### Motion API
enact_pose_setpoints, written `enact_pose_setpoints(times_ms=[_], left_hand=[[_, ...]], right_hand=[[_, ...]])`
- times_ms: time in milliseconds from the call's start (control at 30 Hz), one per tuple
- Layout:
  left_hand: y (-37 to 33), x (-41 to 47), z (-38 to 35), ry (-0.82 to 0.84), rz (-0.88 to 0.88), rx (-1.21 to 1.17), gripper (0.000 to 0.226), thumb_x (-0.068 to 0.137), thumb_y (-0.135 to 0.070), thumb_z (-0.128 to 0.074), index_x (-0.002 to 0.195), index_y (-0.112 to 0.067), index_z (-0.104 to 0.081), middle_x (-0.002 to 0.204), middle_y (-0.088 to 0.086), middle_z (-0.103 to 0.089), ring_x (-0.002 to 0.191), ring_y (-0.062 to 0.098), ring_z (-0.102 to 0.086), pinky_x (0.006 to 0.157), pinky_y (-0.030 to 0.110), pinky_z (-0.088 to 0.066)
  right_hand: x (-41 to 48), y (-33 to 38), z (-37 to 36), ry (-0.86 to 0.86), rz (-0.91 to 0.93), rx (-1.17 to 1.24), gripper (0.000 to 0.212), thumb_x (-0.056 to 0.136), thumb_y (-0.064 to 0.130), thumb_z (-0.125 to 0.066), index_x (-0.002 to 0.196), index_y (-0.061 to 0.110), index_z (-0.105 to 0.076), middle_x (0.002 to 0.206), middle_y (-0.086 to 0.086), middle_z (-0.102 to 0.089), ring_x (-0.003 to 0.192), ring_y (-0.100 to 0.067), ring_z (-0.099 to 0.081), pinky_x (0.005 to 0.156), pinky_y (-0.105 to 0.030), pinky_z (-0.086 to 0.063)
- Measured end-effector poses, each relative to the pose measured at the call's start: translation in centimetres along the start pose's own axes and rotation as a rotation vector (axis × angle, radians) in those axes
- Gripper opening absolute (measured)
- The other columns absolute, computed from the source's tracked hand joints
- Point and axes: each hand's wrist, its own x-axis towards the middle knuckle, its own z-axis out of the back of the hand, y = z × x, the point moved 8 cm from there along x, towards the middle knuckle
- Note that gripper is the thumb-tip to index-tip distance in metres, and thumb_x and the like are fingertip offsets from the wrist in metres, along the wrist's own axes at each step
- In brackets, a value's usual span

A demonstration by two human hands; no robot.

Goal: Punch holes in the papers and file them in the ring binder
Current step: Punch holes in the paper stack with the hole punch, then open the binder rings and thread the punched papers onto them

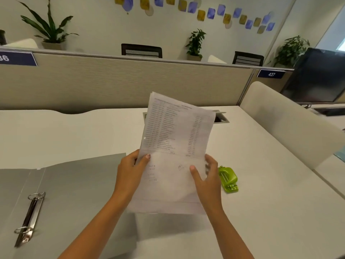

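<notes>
Head view — a stack of printed papers (175, 139) is held upright above the white worktop (270, 202), its top edge leaning slightly to the right. The left hand (130, 169) grips the lower left edge, thumb on the front sheet and fingers behind. The right hand (207, 176) holds the lower right edge the same way, thumb across the front. The top sheet carries a printed table and a few handwritten marks below it. A grey ring binder (74, 184) lies open and flat on the worktop at the left, its metal ring mechanism (29, 217) near the bottom left corner. A green hole punch (228, 179) sits on the worktop just beside the right hand — apart from the papers. A beige partition (121, 83) runs behind the worktop, and a dark monitor (317, 77) stands at the far right.
</notes>
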Motion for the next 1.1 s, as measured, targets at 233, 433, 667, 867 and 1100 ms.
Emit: enact_pose_setpoints(times_ms=[233,433,667,867,1100], left_hand=[[5.3,-0.7,-1.7,0.061,0.206,-0.079,0.015,0.093,-0.024,-0.059,0.091,-0.034,-0.07,0.091,-0.005,-0.075,0.085,0.02,-0.071,0.083,0.047,-0.057],[8.6,-1.3,-2.5,0.094,0.33,-0.094,0.02,0.093,-0.012,-0.058,0.107,-0.019,-0.069,0.097,-0.002,-0.075,0.086,0.016,-0.072,0.078,0.038,-0.06],[10.1,-1.4,0.6,0.006,0.343,-0.067,0.024,0.094,-0.006,-0.053,0.114,-0.011,-0.065,0.104,0.003,-0.072,0.085,0.014,-0.072,0.074,0.021,-0.058],[10.3,-2.3,3.1,-0.024,0.302,-0.064,0.022,0.096,-0.006,-0.051,0.106,-0.016,-0.068,0.102,-0.001,-0.072,0.087,0.016,-0.072,0.072,0.017,-0.058],[10.2,-3.7,8.9,-0.14,0.233,-0.008,0.025,0.095,-0.006,-0.05,0.1,-0.021,-0.069,0.098,-0.004,-0.074,0.08,0.012,-0.073,0.074,0.024,-0.059]], right_hand=[[0.2,-5.5,1.0,-0.024,-0.351,0.145,0.039,0.086,0.008,-0.066,0.119,0.023,-0.052,0.096,0.001,-0.073,0.089,-0.017,-0.068,0.072,-0.03,-0.054],[1.9,-6.7,2.3,-0.013,-0.323,-0.047,0.032,0.086,0.006,-0.065,0.111,0.022,-0.053,0.097,-0.003,-0.073,0.085,-0.022,-0.069,0.066,-0.03,-0.051],[2.9,-9.2,2.6,0.05,-0.356,-0.237,0.029,0.084,0.003,-0.062,0.109,0.016,-0.054,0.101,-0.01,-0.07,0.075,-0.019,-0.064,0.052,-0.021,-0.039],[3.5,-10.2,1.8,0.087,-0.327,-0.358,0.035,0.086,0.001,-0.06,0.118,0.012,-0.051,0.114,-0.016,-0.062,0.092,-0.026,-0.06,0.067,-0.026,-0.043],[3.1,-7.2,1.3,-0.032,-0.021,-0.643,0.041,0.079,-0.013,-0.059,0.118,-0.001,-0.054,0.11,-0.019,-0.057,0.104,-0.032,-0.054,0.08,-0.028,-0.039]])
